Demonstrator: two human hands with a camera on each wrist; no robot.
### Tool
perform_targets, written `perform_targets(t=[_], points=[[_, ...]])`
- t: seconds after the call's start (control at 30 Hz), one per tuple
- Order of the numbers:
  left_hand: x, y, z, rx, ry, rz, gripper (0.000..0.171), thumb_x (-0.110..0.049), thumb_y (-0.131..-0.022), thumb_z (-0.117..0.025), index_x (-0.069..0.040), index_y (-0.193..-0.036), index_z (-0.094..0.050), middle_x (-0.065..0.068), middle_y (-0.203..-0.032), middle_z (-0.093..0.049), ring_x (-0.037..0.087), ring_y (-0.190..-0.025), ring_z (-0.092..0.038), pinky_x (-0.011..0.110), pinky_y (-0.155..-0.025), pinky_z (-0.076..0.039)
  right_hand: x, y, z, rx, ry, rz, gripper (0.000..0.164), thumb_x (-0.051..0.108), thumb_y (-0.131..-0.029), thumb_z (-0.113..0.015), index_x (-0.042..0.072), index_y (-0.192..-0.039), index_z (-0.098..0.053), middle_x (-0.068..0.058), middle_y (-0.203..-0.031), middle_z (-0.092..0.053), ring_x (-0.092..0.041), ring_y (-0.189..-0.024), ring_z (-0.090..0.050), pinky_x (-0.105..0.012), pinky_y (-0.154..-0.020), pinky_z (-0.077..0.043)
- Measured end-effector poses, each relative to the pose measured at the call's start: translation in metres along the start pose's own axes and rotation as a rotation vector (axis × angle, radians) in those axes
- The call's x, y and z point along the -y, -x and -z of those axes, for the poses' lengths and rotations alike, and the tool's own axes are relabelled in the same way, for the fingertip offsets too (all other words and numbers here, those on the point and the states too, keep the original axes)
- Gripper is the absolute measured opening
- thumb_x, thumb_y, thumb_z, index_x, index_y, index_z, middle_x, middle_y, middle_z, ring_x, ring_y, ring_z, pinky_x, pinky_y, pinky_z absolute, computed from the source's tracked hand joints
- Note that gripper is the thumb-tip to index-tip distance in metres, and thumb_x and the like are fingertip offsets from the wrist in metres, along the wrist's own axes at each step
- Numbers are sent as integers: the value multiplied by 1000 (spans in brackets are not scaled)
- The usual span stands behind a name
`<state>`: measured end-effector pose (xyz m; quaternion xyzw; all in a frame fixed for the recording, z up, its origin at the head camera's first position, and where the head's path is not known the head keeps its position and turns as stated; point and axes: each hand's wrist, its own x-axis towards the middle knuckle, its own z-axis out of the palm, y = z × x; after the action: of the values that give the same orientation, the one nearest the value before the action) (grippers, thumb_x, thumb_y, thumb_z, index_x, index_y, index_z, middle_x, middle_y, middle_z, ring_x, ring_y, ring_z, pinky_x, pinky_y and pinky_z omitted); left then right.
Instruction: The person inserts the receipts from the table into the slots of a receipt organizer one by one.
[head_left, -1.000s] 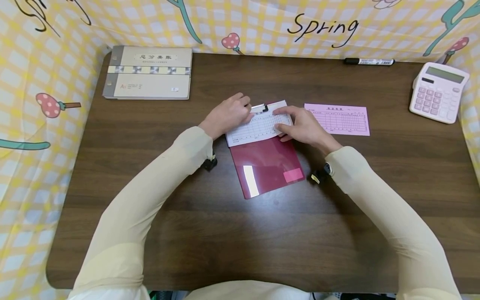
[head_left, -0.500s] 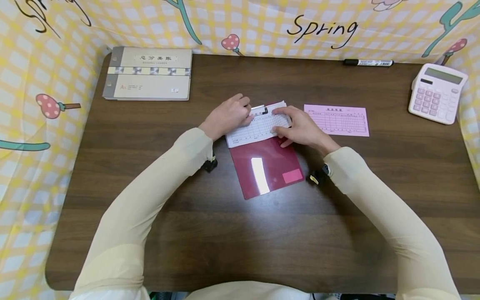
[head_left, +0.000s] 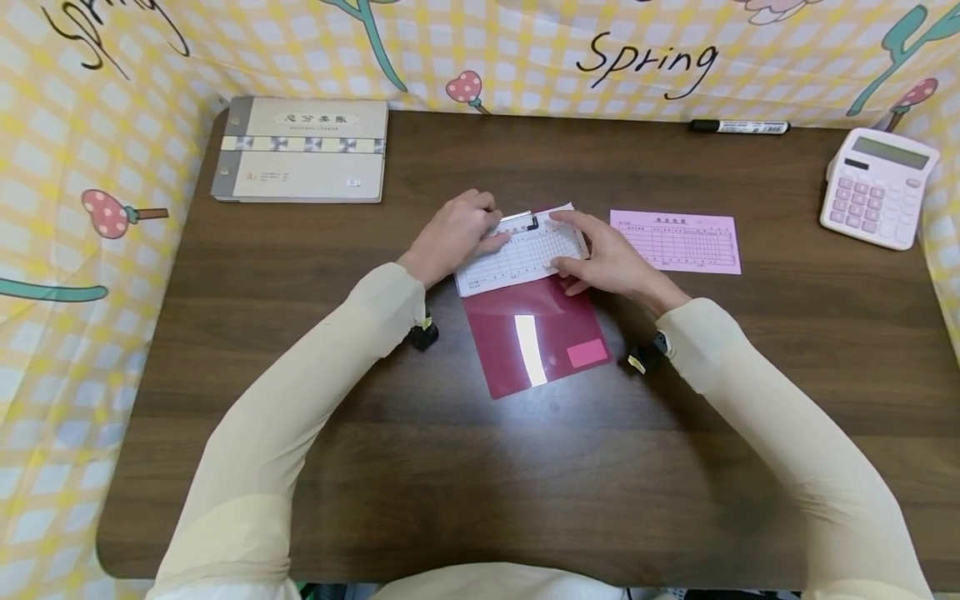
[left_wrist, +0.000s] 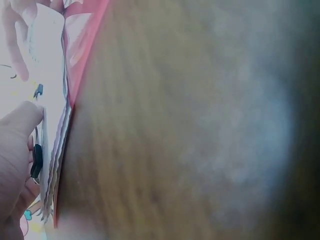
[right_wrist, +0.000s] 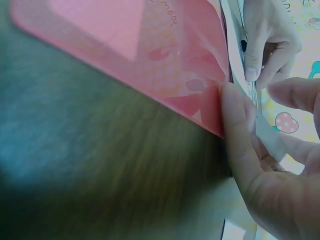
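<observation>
On the table in the head view lies a dark red clipboard (head_left: 536,333) with a clear glossy front and a pink label. White printed form slips (head_left: 513,262) lie across its upper half, under a metal clip with black ends (head_left: 533,222). My left hand (head_left: 453,233) grips the clipboard's top left by the clip, its thumb lying on the slips; in the left wrist view, fingers curl behind the clip. My right hand (head_left: 611,257) pinches the right edge of the slips. In the right wrist view, its fingers (right_wrist: 237,115) are right at the clipboard's edge.
A pink printed form (head_left: 675,242) lies just right of my right hand. At the back left is a beige ledger book (head_left: 307,171). A black-capped marker (head_left: 740,127) lies along the back edge, and a white calculator (head_left: 879,188) at the far right. Yellow checked cloth (head_left: 525,50) borders the table.
My left thumb now reaches a little farther over the slips. Both hands otherwise stay in the same places, and the clipboard has barely moved.
</observation>
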<state>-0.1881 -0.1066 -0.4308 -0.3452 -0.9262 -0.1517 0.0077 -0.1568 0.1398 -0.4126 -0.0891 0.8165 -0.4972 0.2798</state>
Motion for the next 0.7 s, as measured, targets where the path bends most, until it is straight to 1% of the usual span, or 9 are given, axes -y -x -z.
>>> perform_targets(t=[0.1, 0.2, 0.23, 0.3, 0.33, 0.47, 0.53, 0.7], points=[[-1, 1, -1, -11, 31, 24, 40, -31, -95, -62, 3, -112, -69, 15, -109, -63, 25, -96, -55, 35, -88, -49, -4, 9, 4, -39, -14, 33, 74, 3, -89, -65, 18, -151, -28, -21, -130, -46, -30, -80, -69, -38, -64, -59], [-1, 0, -1, -22, 44, 26, 39, -31, -94, -63, 4, -112, -70, 15, -108, -64, 25, -95, -55, 35, -87, -49, -9, 20, 12, -120, 10, 76, 75, -1, -87, -65, 13, -151, -28, -23, -134, -41, -28, -76, -67, -34, -61, -59], [-1, 0, -1, -24, 48, 24, 39, -31, -94, -63, 4, -111, -70, 15, -108, -64, 25, -94, -55, 35, -86, -49, -12, 24, 15, -149, 11, 81, 75, -2, -87, -65, 11, -151, -28, -24, -133, -42, -26, -74, -67, -34, -60, -58], [0, 0, -2, -26, 55, 21, 39, -31, -94, -64, 4, -110, -70, 15, -107, -64, 25, -93, -55, 35, -85, -49, -17, 33, 23, -195, 12, 67, 72, -2, -88, -63, 10, -150, -29, -24, -134, -40, -20, -73, -67, -32, -59, -58], [0, 0, -2, -27, 57, 19, 39, -31, -94, -64, 4, -109, -71, 15, -106, -64, 25, -93, -55, 35, -85, -49, -21, 38, 28, -213, -6, 58, 70, -3, -88, -62, 10, -150, -29, -25, -132, -40, -17, -72, -66, -31, -58, -58], [0, 0, -2, -28, 58, 24, 39, -30, -93, -64, 4, -110, -71, 15, -107, -64, 26, -93, -56, 35, -85, -49, -32, 56, 47, -262, -52, 0, 65, -1, -92, -57, 11, -149, -29, -22, -128, -40, -8, -76, -66, -31, -59, -58], [0, 0, -2, -31, 57, 28, 38, -29, -93, -65, 4, -110, -70, 15, -107, -64, 26, -94, -56, 35, -86, -50, -37, 64, 56, -290, -53, -20, 62, 0, -93, -56, 10, -149, -30, -21, -125, -40, -5, -76, -65, -30, -59, -58], [0, -1, -3, -31, 62, 31, 38, -29, -92, -65, 4, -110, -71, 15, -106, -63, 26, -92, -55, 34, -84, -49, -48, 79, 74, -351, -12, -76, 63, 3, -93, -56, 8, -149, -28, -21, -125, -41, -2, -73, -65, -27, -59, -58]])
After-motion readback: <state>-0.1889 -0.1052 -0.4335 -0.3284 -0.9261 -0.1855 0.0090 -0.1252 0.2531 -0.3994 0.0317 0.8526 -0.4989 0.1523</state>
